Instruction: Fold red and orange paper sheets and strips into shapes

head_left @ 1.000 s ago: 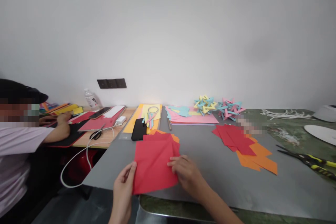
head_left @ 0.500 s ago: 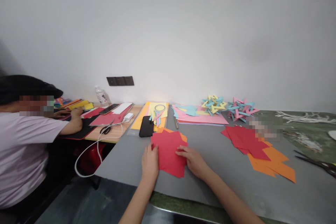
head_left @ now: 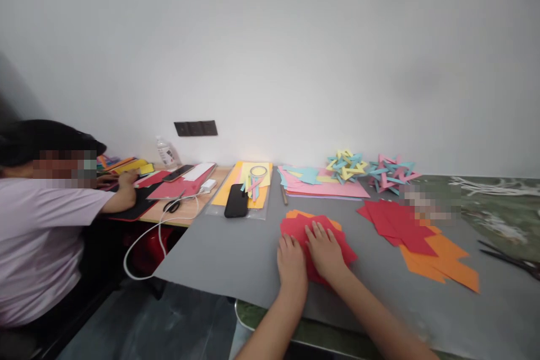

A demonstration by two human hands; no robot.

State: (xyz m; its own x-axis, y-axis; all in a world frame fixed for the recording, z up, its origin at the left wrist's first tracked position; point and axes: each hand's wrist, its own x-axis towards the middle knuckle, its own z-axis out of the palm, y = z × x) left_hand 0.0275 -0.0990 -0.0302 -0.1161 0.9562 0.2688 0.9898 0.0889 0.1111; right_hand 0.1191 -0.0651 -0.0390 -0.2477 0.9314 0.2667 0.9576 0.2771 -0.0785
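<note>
A loose stack of red paper sheets (head_left: pixel 297 225) lies on the grey table in front of me, with orange paper (head_left: pixel 292 214) peeking out behind it. My left hand (head_left: pixel 292 259) rests on the stack's left side, fingers pointing forward. On top of the red sheets, my right hand (head_left: pixel 324 247) lies with its fingers outstretched. Both palms face down and hide part of the stack. Off to the right, red sheets (head_left: pixel 394 225) overlap more orange sheets (head_left: pixel 451 261).
Pink and blue paper (head_left: pixel 337 188), folded paper stars (head_left: pixel 346 166) and a black phone (head_left: pixel 237 201) lie toward the wall. Scissors (head_left: pixel 510 259) are at the far right. At left, a person (head_left: pixel 46 247) works beside a bottle (head_left: pixel 165 152) and a white cable (head_left: pixel 158 236).
Both hands and the red stack have shifted to the right. My right hand has moved from the stack's right edge onto its top, closer to my left hand.
</note>
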